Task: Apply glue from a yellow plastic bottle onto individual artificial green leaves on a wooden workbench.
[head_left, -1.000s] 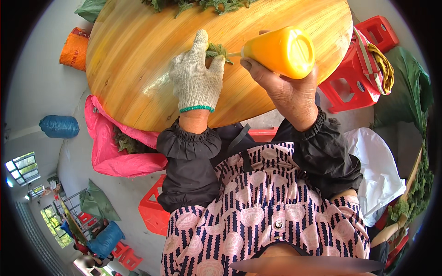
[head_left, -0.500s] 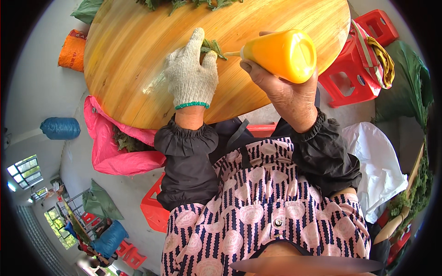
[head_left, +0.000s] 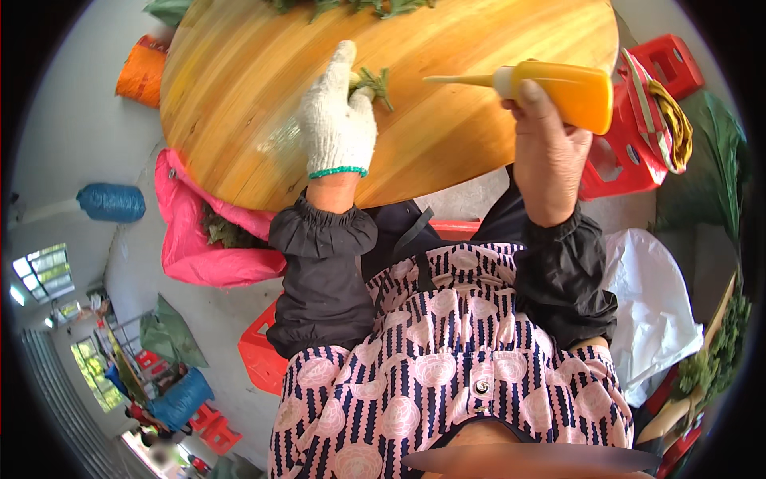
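Note:
My left hand [head_left: 338, 128], in a white knit glove with a green cuff edge, is closed on a small green sprig [head_left: 375, 85] over the wooden table. The sprig's leafy end sticks out to the right of the thumb and fingers; its other end is hidden by the glove. My bare right hand [head_left: 550, 156] grips a yellow squeeze bottle [head_left: 576, 92] with a long thin nozzle. The bottle lies on its side in the air, its nozzle pointing left toward the sprig but well apart from it.
More green sprigs [head_left: 391, 6] lie along the far side of the round table [head_left: 263, 72]. A pink bag [head_left: 215, 263] with greenery sits at the table's left. Red stools [head_left: 618, 160] and a white sack [head_left: 650, 307] stand at the right. An orange bag [head_left: 144, 72] is at the far left.
My right hand has drawn the bottle to the right, away from the sprig, and turned it to lie more level. My left hand keeps its hold and has tilted the sprig.

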